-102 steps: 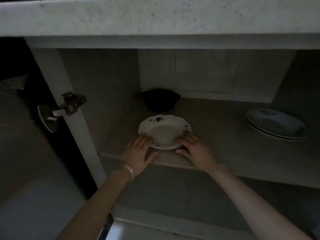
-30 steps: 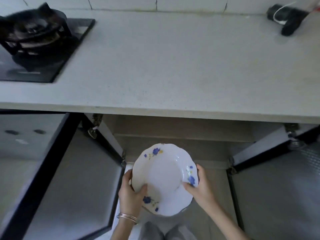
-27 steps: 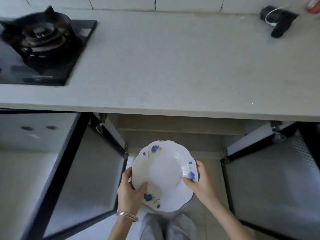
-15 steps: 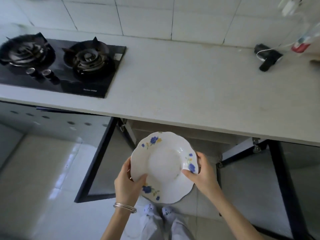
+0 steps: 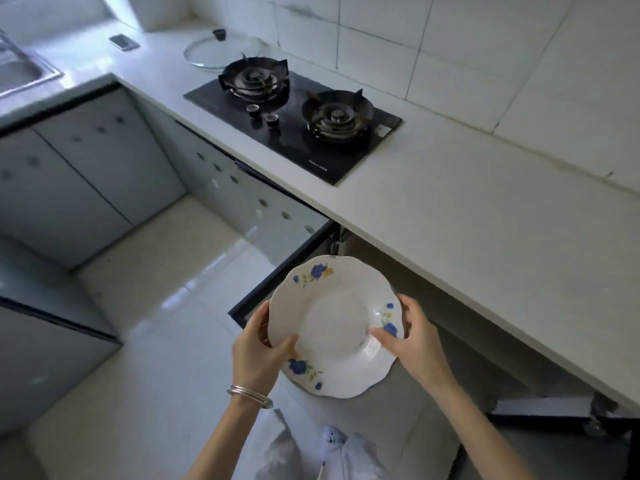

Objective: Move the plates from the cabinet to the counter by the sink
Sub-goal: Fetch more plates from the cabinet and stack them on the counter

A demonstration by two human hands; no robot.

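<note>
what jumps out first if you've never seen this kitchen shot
The white scalloped china plate with blue flowers stands out, gripped at its rim by the left hand and right hand, low centre. Beyond it a black two-burner gas hob sits in the pale counter, with a steel sink far upper left.
</note>
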